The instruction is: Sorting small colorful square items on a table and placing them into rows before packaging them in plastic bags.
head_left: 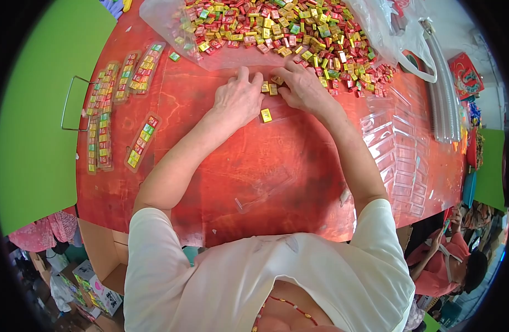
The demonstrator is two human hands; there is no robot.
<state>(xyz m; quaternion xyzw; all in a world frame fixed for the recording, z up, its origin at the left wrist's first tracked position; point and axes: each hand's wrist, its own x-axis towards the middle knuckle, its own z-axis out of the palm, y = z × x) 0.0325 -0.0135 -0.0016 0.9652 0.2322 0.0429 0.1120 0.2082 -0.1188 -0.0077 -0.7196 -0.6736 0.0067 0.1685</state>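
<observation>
Upper centre: left hand (239, 98) lies flat, fingers spread, pinning a clear sleeve (276, 113) to the red table (254, 166), while right hand (302, 86) pinches yellow candies (269, 87) beside the pile (282, 30), one candy (266, 115) already inside.

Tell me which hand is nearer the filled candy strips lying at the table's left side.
Left. The left hand lies right of the filled candy strips, apart from them; the right hand is farther right, beyond it.
</observation>
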